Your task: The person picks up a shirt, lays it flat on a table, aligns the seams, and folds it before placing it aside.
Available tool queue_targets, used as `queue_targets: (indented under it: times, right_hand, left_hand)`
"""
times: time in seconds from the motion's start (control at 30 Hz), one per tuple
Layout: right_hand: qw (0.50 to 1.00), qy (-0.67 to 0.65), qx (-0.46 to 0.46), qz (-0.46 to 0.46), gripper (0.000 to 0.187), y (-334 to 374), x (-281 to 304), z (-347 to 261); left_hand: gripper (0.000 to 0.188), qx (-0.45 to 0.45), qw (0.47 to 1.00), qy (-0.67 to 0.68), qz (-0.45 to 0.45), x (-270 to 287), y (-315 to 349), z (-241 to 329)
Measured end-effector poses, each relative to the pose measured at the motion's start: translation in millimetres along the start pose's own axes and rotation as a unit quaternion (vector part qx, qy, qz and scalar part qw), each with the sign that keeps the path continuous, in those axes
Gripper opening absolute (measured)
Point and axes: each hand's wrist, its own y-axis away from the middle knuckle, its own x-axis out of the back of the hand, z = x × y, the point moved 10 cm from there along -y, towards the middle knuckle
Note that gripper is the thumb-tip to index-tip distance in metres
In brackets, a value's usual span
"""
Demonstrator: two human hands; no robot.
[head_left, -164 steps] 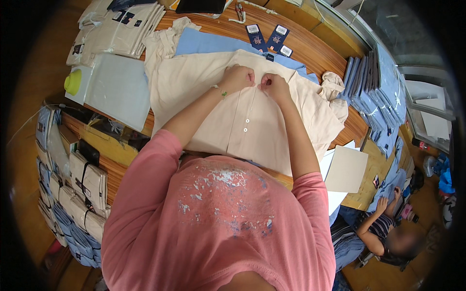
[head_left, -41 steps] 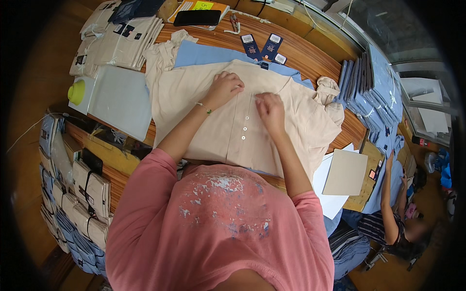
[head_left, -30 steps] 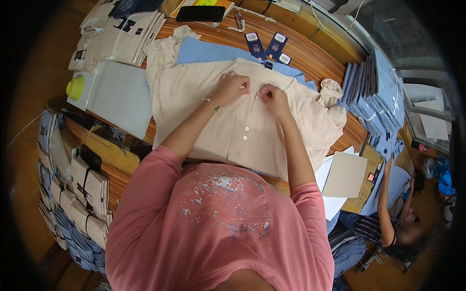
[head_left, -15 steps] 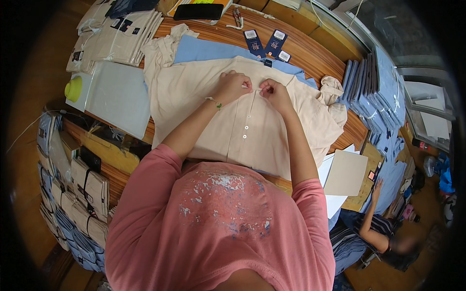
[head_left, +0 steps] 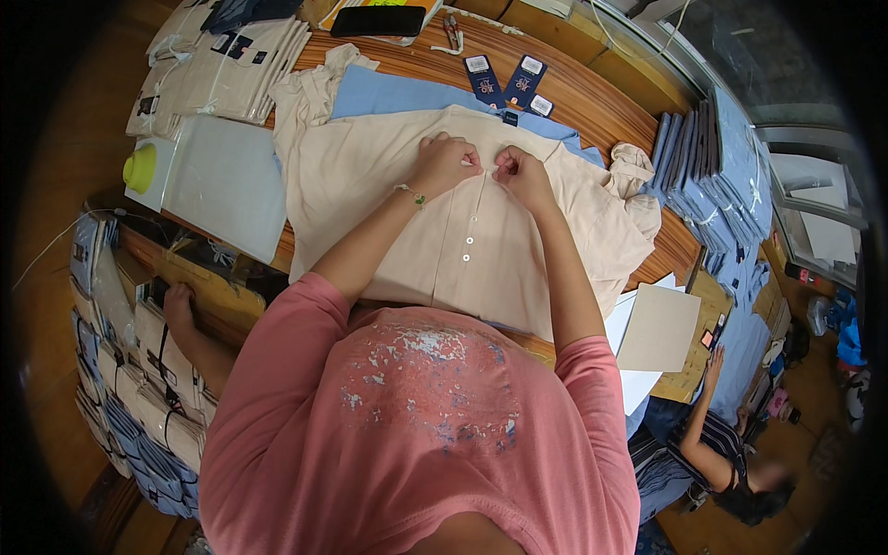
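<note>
A cream button-front shirt (head_left: 388, 217) lies spread face up on the table, with white buttons (head_left: 469, 240) down its placket. Near the collar end, my left hand (head_left: 449, 161) is closed, fingertips pinching the shirt fabric at the placket's left side. My right hand (head_left: 522, 170) faces it across a small gap, also closed in a pinch on the placket's other edge. What lies right between the fingertips is too small to tell. Beneath the cream shirt, a blue garment (head_left: 398, 95) sticks out along the far side.
Navy tags (head_left: 525, 80), small pliers (head_left: 451, 33) and a black phone (head_left: 377, 20) lie beyond the shirt. Folded shirts are stacked at far left (head_left: 245, 69) and right (head_left: 717, 171). Cardboard (head_left: 659, 330) lies by my right arm. A co-worker (head_left: 712, 444) works at right; another person's limb (head_left: 190, 328) reaches in at left.
Another person's bare limb has come in over the packed shirts at left. The co-worker at right has shifted slightly. My hands hold nearly the same pinch.
</note>
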Motion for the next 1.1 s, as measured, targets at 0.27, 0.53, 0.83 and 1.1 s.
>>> queue_targets:
  times: [0.27,0.53,0.83,1.1]
  right_hand:
    - [1.0,0.018,-0.003,0.002,0.02,1,1,-6]
    - [1.0,0.024,-0.009,-0.003,0.019,1,0,-4]
    - [0.97,0.163,0.098,0.15,0.018,27,23,-62]
    - [0.932,0.258,0.252,-0.015,0.042,138,-93,-100]
  left_hand:
    - [0.011,0.007,1.0,-0.007,-0.002,-1,1,-2]
    - [0.012,-0.011,1.0,-0.005,0.006,2,4,2]
    - [0.012,-0.045,0.993,-0.015,0.113,13,13,4]
    - [0.01,-0.134,0.99,-0.021,0.039,3,12,26]
